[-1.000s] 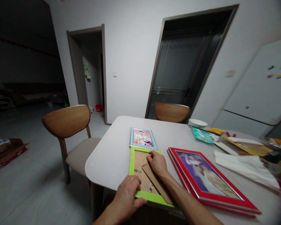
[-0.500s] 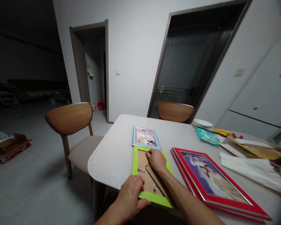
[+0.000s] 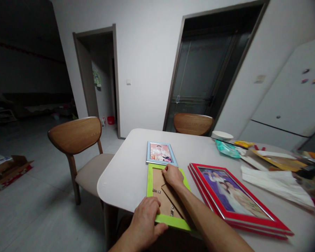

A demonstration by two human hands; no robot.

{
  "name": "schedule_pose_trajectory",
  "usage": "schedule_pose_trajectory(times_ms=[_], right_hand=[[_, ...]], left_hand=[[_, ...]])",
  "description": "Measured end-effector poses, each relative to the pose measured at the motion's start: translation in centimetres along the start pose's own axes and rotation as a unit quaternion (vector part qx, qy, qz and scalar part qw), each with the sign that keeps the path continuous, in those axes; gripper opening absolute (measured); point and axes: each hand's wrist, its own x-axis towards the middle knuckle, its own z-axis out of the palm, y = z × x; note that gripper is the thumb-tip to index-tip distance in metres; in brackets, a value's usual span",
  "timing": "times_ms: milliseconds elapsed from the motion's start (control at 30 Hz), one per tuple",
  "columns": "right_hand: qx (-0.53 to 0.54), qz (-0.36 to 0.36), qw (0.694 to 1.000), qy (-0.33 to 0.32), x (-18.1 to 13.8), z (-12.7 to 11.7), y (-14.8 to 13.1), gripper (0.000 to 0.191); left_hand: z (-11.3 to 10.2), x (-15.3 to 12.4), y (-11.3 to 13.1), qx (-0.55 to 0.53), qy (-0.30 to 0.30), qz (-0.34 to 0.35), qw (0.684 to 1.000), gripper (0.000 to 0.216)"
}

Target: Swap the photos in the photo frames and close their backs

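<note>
Rt hand [image 3: 174,176] has edged slightly toward far rim of green frame [image 3: 176,222] vs. the earlier shot. Frame's face-down at near edge of counter [image 3: 126,175], brown backing [image 3: 157,180] up, w/ stand leg [image 3: 174,200] on it. Lt hand [image 3: 145,218]: grip clamped on frame's near-lt corner. Rt grip: fingers bent at backing, can't tell if pinching anything. Blue frame [image 3: 160,153] just beyond; red frames [image 3: 252,222] stacked to rt.
</note>
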Motion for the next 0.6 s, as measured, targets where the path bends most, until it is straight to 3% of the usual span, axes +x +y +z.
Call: schedule_pose_trajectory(times_ms=[200, 300, 500, 600], right_hand=[[0.138, -0.070, 0.988, 0.008, -0.8, -2.5, 1.9, 0.022], [0.206, -0.072, 0.976, 0.010, -1.8, -3.8, 3.6, 0.022], [0.325, -0.009, 0.946, 0.008, -4.7, -5.8, 5.8, 0.039], [0.452, 0.082, 0.888, -0.003, -6.9, -6.5, 5.9, 0.043]], left_hand=[[0.0, 1.6, 1.8, 0.051, -0.055, 0.029, 0.997, 0.045], [0.7, 2.5, 2.6, 0.048, -0.078, 0.041, 0.995, 0.054], [0.3, 2.5, 3.2, 0.027, -0.059, 0.025, 0.998, 0.037], [-1.2, 2.3, 3.3, 0.005, -0.040, 0.022, 0.999, 0.027]])
